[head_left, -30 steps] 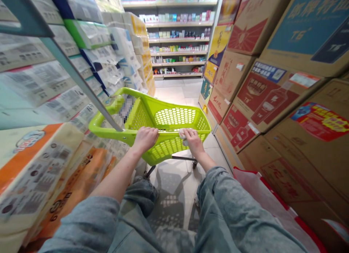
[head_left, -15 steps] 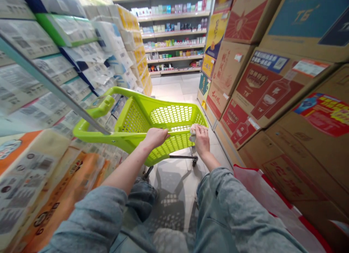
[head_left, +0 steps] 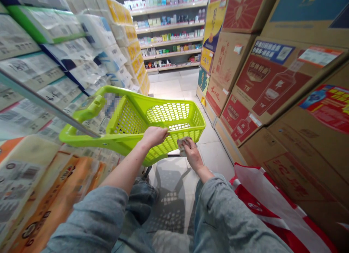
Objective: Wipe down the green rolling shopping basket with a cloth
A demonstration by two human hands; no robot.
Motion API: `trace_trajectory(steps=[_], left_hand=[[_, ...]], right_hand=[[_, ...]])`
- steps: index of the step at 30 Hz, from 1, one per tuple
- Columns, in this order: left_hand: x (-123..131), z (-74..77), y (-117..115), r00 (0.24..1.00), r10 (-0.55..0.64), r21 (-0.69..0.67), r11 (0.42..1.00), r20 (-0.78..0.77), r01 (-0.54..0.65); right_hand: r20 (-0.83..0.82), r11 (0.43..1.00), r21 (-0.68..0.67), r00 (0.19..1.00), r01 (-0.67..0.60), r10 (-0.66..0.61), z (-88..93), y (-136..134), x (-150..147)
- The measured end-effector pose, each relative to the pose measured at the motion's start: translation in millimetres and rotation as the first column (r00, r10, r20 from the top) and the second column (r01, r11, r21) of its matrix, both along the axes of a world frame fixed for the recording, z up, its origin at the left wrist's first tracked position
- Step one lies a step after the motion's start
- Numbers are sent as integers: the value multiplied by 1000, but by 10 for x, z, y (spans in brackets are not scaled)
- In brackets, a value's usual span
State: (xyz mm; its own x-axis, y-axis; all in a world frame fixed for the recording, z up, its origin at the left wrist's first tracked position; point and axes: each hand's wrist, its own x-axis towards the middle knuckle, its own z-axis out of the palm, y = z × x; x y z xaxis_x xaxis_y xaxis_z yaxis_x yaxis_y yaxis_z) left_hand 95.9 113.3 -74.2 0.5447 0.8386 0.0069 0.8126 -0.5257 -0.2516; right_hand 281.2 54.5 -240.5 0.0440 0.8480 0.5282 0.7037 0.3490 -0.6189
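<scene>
A lime-green plastic shopping cart (head_left: pixel 128 140) with a lattice basket stands crosswise in front of me, its handle to the left. My left hand (head_left: pixel 155 135) is closed around the near top rim of the basket. In my right hand (head_left: pixel 192 153) is a crumpled greyish-white cloth (head_left: pixel 182 145), pinched between the fingers. The cloth lies against the outside of the near lattice wall, close to the basket's right end. My left fingertips are partly hidden behind the rim.
Stacked paper packs (head_left: pixel 51 55) line the left side, with orange packs (head_left: pixel 62 195) nearest. Cardboard cartons (head_left: pixel 272 78) are piled on the right, and a red and white bag (head_left: pixel 261 195) leans below them. Shelves (head_left: pixel 171 38) of small products stand at the back.
My right hand has moved down and left with the cloth, from the top rim to the outer side wall. My left hand keeps its hold on the rim. The view has shifted slightly.
</scene>
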Motion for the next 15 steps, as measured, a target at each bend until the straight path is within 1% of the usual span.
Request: trace_trajectory(steps=[3, 5, 7, 11, 13, 15], left_hand=[[26, -5, 34, 1000, 13, -4, 1000, 1, -13], [45, -7, 50, 1000, 20, -10, 1000, -1, -20], [66, -11, 60, 1000, 23, -13, 1000, 0, -23], [110, -23, 62, 1000, 26, -14, 1000, 13, -25], [131, -27, 54, 999, 29, -9, 1000, 18, -29], [151, -31, 41, 999, 28, -1, 1000, 22, -28]], right_hand=[[-131, 999, -4, 990, 53, -53, -91, 23, 93], [-224, 996, 7, 971, 92, -88, -85, 49, 116], [-277, 993, 24, 956, 112, -101, -51, 71, 94], [-309, 991, 95, 949, 90, -57, 4, 111, -58], [-294, 989, 123, 955, 82, -43, 5, 141, -152], [-267, 989, 118, 962, 87, -53, -4, 183, -228]])
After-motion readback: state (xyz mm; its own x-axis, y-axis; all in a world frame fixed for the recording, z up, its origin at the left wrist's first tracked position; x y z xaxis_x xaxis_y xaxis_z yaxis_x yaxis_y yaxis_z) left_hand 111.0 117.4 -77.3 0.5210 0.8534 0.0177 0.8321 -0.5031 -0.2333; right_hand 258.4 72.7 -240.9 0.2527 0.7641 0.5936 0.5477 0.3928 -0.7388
